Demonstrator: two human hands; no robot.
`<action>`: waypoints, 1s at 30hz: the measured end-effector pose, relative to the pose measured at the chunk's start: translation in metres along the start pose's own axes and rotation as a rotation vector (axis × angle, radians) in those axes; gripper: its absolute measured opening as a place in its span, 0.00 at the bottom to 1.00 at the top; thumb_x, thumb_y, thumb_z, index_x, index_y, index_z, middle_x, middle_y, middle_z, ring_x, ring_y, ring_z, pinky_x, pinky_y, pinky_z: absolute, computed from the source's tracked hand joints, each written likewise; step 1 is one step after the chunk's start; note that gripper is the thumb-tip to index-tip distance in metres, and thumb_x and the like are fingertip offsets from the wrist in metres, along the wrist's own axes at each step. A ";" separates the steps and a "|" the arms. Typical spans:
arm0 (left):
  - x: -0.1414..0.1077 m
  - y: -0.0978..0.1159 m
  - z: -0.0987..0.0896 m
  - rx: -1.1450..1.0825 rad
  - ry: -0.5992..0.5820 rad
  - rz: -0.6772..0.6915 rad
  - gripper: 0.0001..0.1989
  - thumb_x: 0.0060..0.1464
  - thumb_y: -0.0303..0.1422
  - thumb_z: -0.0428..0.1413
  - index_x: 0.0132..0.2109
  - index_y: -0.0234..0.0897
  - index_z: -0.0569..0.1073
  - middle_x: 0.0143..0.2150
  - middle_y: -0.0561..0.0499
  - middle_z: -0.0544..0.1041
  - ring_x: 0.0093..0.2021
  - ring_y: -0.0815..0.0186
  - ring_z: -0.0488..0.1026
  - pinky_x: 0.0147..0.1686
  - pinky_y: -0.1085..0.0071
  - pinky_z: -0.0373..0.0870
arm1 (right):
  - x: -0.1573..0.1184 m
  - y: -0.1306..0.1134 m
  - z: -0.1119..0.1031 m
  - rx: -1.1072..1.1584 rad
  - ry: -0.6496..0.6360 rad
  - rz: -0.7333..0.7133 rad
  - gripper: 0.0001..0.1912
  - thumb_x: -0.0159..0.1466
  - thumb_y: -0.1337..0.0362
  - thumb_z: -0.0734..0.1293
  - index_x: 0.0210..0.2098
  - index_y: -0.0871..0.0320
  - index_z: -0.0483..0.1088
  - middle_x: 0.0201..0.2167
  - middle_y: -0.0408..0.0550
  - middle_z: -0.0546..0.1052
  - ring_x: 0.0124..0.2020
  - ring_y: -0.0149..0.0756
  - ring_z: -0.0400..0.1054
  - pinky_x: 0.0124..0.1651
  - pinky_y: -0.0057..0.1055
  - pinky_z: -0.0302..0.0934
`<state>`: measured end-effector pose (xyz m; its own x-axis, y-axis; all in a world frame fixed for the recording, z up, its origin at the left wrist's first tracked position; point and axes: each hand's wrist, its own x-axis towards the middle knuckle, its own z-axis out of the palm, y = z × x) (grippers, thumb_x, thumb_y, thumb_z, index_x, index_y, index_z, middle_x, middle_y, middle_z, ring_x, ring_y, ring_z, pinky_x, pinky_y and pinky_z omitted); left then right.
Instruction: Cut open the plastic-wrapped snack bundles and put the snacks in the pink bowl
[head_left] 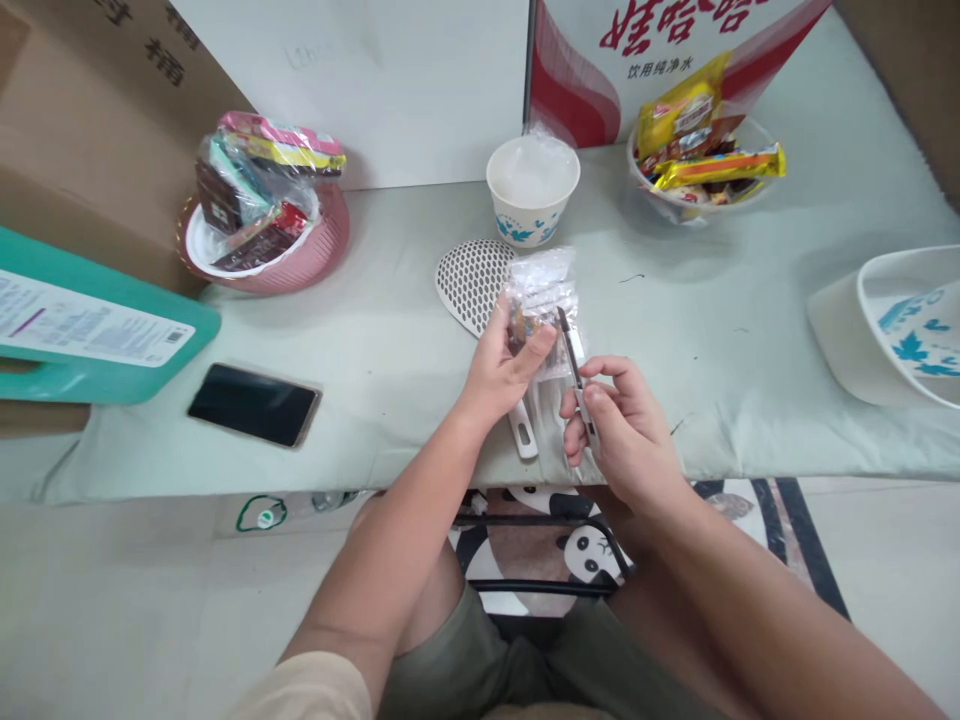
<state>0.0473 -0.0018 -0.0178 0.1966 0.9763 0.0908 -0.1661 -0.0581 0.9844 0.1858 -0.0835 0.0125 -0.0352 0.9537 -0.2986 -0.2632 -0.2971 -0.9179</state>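
Note:
My left hand (502,365) pinches a clear plastic bag (544,275) with something brownish inside that I cannot make out. A utility knife (571,350) is gripped in my right hand (630,425), its blade pointing up and away from me, close against the bag's right side. Whether the blade touches the plastic I cannot tell. Partly under my left hand and the bag lies a white skimmer-like tool (472,280) with a perforated oval head; its handle (523,432) points toward the table's front edge.
Behind my hands stands a paper cup (529,200) lined with plastic. A pink basket (319,240) and a clear bowl (645,190) hold packaged snacks. A phone (255,404) and teal jug (135,375) are left, a white bin (840,325) right. Boxes (375,90) line the back.

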 end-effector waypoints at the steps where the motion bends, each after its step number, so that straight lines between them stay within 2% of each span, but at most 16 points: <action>1: 0.001 -0.001 -0.001 -0.019 0.029 0.007 0.34 0.59 0.57 0.60 0.64 0.44 0.68 0.60 0.44 0.77 0.60 0.54 0.75 0.61 0.59 0.71 | -0.001 0.001 0.002 -0.005 -0.006 0.010 0.17 0.66 0.50 0.68 0.45 0.50 0.59 0.27 0.33 0.73 0.16 0.25 0.68 0.18 0.22 0.64; 4: 0.006 -0.005 -0.004 -0.067 0.140 0.057 0.29 0.59 0.57 0.60 0.58 0.44 0.71 0.57 0.46 0.78 0.59 0.56 0.76 0.62 0.61 0.70 | -0.003 0.005 0.007 -0.026 -0.036 0.038 0.18 0.65 0.49 0.68 0.45 0.50 0.59 0.27 0.33 0.72 0.16 0.25 0.68 0.18 0.22 0.64; 9: 0.011 -0.008 -0.012 -0.106 0.288 0.120 0.26 0.58 0.57 0.61 0.50 0.42 0.72 0.47 0.50 0.77 0.50 0.61 0.78 0.55 0.64 0.72 | -0.007 0.013 0.012 -0.047 -0.094 0.062 0.18 0.67 0.48 0.67 0.45 0.51 0.60 0.29 0.34 0.72 0.18 0.24 0.69 0.19 0.22 0.66; 13: 0.009 0.000 -0.017 -0.126 0.358 0.086 0.25 0.60 0.56 0.60 0.52 0.43 0.72 0.50 0.50 0.76 0.54 0.59 0.77 0.57 0.64 0.71 | -0.008 0.018 0.013 -0.062 -0.134 0.072 0.16 0.69 0.48 0.66 0.46 0.52 0.60 0.30 0.35 0.73 0.19 0.24 0.70 0.20 0.22 0.67; 17: 0.009 0.011 -0.023 -0.097 0.412 0.075 0.28 0.56 0.58 0.62 0.52 0.43 0.72 0.49 0.49 0.78 0.58 0.58 0.75 0.57 0.66 0.72 | -0.009 0.020 0.014 -0.101 -0.167 0.064 0.16 0.70 0.48 0.64 0.46 0.52 0.61 0.31 0.36 0.73 0.19 0.24 0.69 0.20 0.23 0.67; 20: 0.014 0.018 -0.031 -0.180 0.461 0.076 0.28 0.55 0.58 0.62 0.52 0.44 0.72 0.50 0.48 0.79 0.58 0.56 0.76 0.58 0.62 0.73 | -0.009 0.016 0.009 -0.206 -0.188 0.009 0.17 0.71 0.48 0.62 0.52 0.51 0.60 0.32 0.38 0.74 0.19 0.27 0.69 0.21 0.27 0.67; 22: 0.016 0.021 -0.038 -0.232 0.479 0.019 0.28 0.55 0.59 0.61 0.51 0.44 0.72 0.51 0.47 0.80 0.60 0.54 0.75 0.59 0.59 0.73 | -0.004 0.010 -0.002 -0.398 -0.110 -0.083 0.20 0.71 0.49 0.63 0.56 0.52 0.60 0.32 0.41 0.77 0.22 0.31 0.71 0.26 0.32 0.69; 24: 0.016 0.023 -0.043 -0.253 0.454 -0.051 0.28 0.54 0.60 0.61 0.50 0.44 0.72 0.49 0.47 0.80 0.62 0.52 0.75 0.57 0.58 0.75 | 0.007 0.004 -0.018 -0.691 0.066 -0.199 0.19 0.69 0.51 0.64 0.55 0.54 0.65 0.33 0.46 0.78 0.27 0.37 0.72 0.33 0.38 0.69; 27: 0.011 0.023 -0.045 -0.250 0.340 -0.067 0.28 0.52 0.58 0.65 0.49 0.43 0.73 0.48 0.47 0.80 0.61 0.52 0.75 0.57 0.59 0.74 | 0.030 -0.001 -0.050 -1.067 0.337 -0.371 0.14 0.66 0.56 0.65 0.46 0.56 0.73 0.37 0.54 0.78 0.36 0.44 0.72 0.44 0.47 0.67; 30: 0.006 0.020 -0.042 -0.185 0.193 -0.050 0.28 0.52 0.55 0.67 0.50 0.42 0.74 0.48 0.47 0.80 0.58 0.54 0.76 0.57 0.61 0.73 | 0.048 0.000 -0.073 -1.254 0.490 -0.427 0.14 0.64 0.60 0.64 0.45 0.57 0.76 0.43 0.60 0.76 0.43 0.51 0.71 0.50 0.54 0.65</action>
<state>0.0047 0.0116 -0.0034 0.0239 0.9997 -0.0052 -0.3385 0.0130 0.9409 0.2548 -0.0410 -0.0210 0.2306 0.9440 0.2361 0.8607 -0.0846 -0.5020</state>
